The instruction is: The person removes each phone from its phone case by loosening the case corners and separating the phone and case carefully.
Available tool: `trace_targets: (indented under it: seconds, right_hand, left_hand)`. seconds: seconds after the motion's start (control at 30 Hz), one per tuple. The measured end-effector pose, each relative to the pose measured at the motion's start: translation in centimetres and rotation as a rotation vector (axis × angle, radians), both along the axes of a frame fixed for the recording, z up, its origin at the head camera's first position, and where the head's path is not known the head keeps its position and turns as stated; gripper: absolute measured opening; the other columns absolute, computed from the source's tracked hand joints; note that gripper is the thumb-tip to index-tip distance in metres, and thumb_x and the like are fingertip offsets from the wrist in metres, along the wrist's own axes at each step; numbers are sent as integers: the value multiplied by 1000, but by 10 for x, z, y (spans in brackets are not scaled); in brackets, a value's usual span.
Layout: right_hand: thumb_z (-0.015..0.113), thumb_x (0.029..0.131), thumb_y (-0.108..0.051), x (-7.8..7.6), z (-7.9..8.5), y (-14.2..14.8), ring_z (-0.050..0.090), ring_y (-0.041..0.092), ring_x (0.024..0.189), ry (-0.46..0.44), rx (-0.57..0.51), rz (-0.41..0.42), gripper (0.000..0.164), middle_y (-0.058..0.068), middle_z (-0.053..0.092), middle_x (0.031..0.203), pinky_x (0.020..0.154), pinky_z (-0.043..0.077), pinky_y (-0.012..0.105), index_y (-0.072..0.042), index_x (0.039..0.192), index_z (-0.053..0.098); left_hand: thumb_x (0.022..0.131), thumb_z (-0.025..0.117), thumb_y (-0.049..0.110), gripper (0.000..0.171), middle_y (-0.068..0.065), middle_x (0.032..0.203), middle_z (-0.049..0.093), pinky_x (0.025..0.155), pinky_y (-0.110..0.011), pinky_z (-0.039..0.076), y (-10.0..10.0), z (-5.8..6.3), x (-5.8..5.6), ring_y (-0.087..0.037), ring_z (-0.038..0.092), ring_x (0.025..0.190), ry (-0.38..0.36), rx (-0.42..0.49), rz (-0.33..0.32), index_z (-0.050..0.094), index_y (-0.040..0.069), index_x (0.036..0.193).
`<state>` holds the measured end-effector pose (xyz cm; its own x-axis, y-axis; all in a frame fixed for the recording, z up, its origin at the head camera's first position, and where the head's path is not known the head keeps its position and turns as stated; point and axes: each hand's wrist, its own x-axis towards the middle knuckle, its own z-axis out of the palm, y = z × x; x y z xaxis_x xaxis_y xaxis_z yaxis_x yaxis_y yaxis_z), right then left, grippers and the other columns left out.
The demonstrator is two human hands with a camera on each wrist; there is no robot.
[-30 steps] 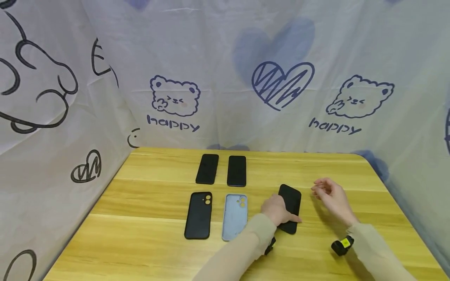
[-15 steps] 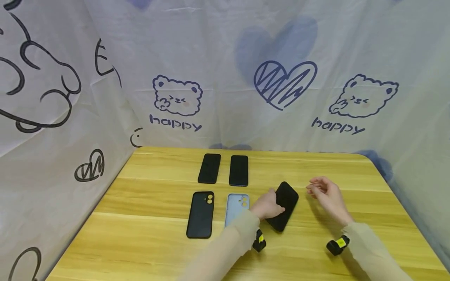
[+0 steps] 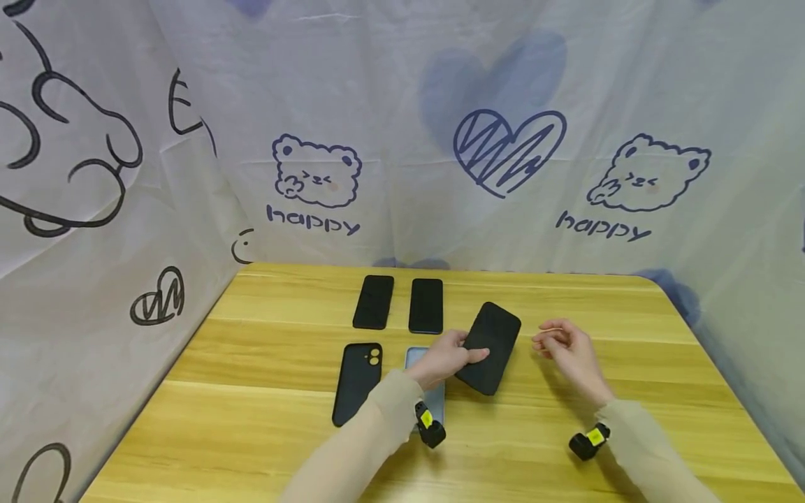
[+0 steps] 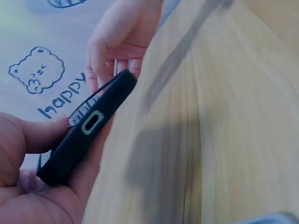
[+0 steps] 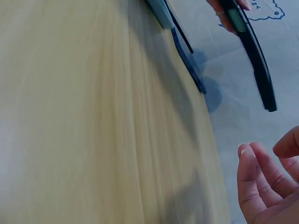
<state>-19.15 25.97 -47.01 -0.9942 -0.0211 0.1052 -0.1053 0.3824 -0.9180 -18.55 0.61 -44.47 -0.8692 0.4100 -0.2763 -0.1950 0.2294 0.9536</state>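
Observation:
My left hand (image 3: 442, 361) grips a phone in a black case (image 3: 497, 332) by its left side, thumb across the dark screen. The phone is tilted and raised off the table. In the left wrist view, the lower edge of the cased phone (image 4: 70, 151) shows a port cutout with a pale rim. To its right, my right hand (image 3: 571, 355) hovers above the wood with fingers loosely bent, holding nothing. The right wrist view shows a gap between the right hand (image 5: 268, 184) and the phone (image 5: 261, 77).
Two dark phones (image 3: 374, 302) (image 3: 426, 306) lie at the back of the wooden table (image 3: 251, 391). A black phone case (image 3: 358, 377) and a light blue phone case (image 3: 437, 395) lie nearer; my left arm partly covers both. A printed cloth (image 3: 402, 140) hangs behind.
My left hand has picked the cased phone up from the table and carried it left, turning it. My right hand has drifted slightly left.

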Motion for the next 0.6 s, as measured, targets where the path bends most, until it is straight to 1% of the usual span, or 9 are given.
trace_targets:
  seconds: [0.03, 0.1, 0.17, 0.23, 0.3, 0.4, 0.47, 0.53, 0.6]
  right_hand:
    - [48, 102, 1, 0, 1, -3, 68, -1, 80, -5, -7, -1, 26, 32, 69, 109, 74, 59, 20, 12, 126, 51]
    - [48, 103, 0, -1, 3, -9, 68, -2, 81, -11, -31, 3, 26, 30, 70, 108, 75, 59, 20, 12, 126, 51]
    - [48, 104, -1, -2, 6, -16, 68, -1, 81, -14, -67, 18, 26, 26, 72, 106, 76, 60, 21, 11, 126, 51]
    - [47, 104, -3, -4, 10, -24, 69, 0, 82, -17, -116, 38, 26, 18, 74, 102, 78, 60, 22, 11, 125, 51]
    - [46, 105, -5, -7, 15, -33, 70, 1, 83, -14, -178, 57, 26, 7, 75, 97, 78, 60, 21, 11, 125, 50]
    - [42, 108, -9, -11, 23, -44, 71, 2, 84, -20, -283, 79, 30, -8, 72, 90, 79, 59, 19, 14, 126, 48]
    - [39, 109, -13, -13, 29, -52, 71, 1, 84, -28, -355, 92, 36, -13, 72, 87, 79, 59, 18, 16, 129, 45]
    - [36, 111, -18, -14, 35, -59, 71, 1, 87, -45, -412, 110, 41, -16, 71, 88, 81, 59, 18, 16, 132, 44]
    - [36, 111, -25, -15, 41, -66, 70, 0, 90, -68, -458, 125, 45, -17, 72, 90, 84, 58, 18, 13, 135, 44]
  left_hand:
    - [101, 62, 23, 42, -15, 121, 71, 97, -38, 56, -2, 0, 0, -23, 69, 107, 0, 18, 11, 58, -2, 135]
    - [102, 62, 23, 42, -13, 123, 71, 98, -37, 56, -7, 1, 0, -22, 69, 110, -1, 53, 44, 59, -2, 135]
    - [102, 62, 22, 44, -14, 127, 69, 102, -39, 54, -9, 2, 1, -24, 67, 117, -4, 91, 76, 57, -1, 138]
    - [102, 62, 23, 44, -13, 131, 68, 106, -41, 52, -11, 2, 2, -24, 65, 122, 18, 110, 95, 56, 1, 140]
    - [102, 61, 21, 41, -15, 130, 69, 105, -42, 52, -13, 1, 4, -26, 66, 121, 41, 145, 107, 57, 2, 138]
    - [102, 62, 23, 35, -15, 124, 72, 101, -38, 55, -15, -1, 7, -22, 70, 112, 94, 156, 133, 62, 4, 132]
    - [101, 63, 23, 34, -14, 122, 73, 98, -36, 56, -17, -1, 8, -19, 71, 108, 124, 161, 164, 63, 6, 130]
    - [100, 64, 24, 35, -14, 124, 72, 99, -37, 56, -19, -2, 9, -20, 70, 110, 158, 155, 201, 63, 6, 130]
    - [100, 66, 25, 43, -17, 133, 67, 105, -42, 53, -21, -2, 12, -26, 67, 120, 191, 144, 241, 59, 2, 136]
